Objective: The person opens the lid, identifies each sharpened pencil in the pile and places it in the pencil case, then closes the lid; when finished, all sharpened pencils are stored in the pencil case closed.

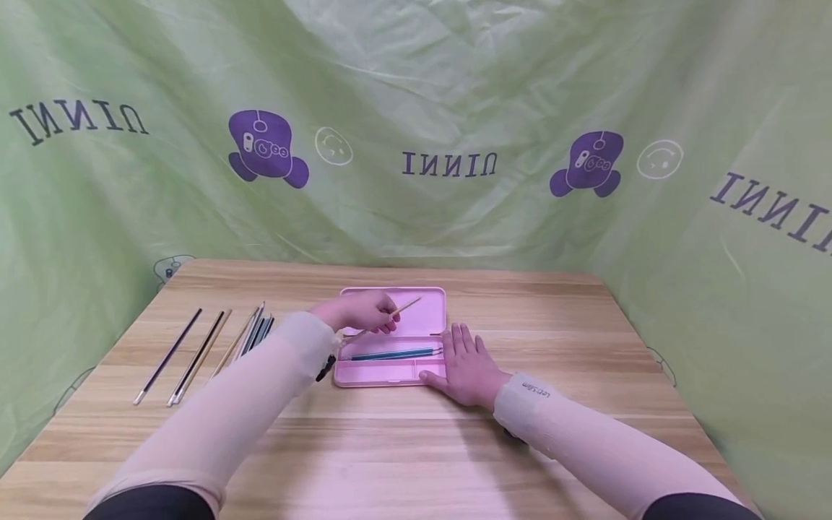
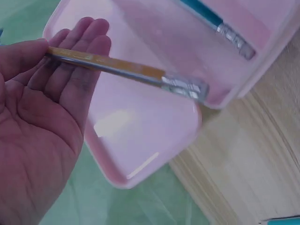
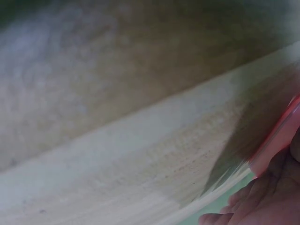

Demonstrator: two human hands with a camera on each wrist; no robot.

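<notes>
A pink pencil case (image 1: 373, 373) lies with its lid (image 1: 429, 314) folded back. Above it my left hand (image 1: 364, 309) pinches a yellow pencil (image 2: 117, 66) between thumb and fingers, clear of the case floor. The pencil's silvery ferrule and eraser end point out of the hand in the left wrist view. Teal pencils (image 1: 390, 354) lie lengthwise in the long compartment. At the case's right end rests my right hand (image 1: 469, 368), fingers extended and thumb over the front corner. In the right wrist view only part of that hand (image 3: 269, 201) shows.
To the left on the wooden table (image 1: 559, 325) lie several loose pencils, among them a dark one (image 1: 169, 354), a yellow one (image 1: 206, 354) and some teal ones (image 1: 261, 332), partly behind the left forearm. A green printed curtain (image 1: 416, 217) surrounds the table.
</notes>
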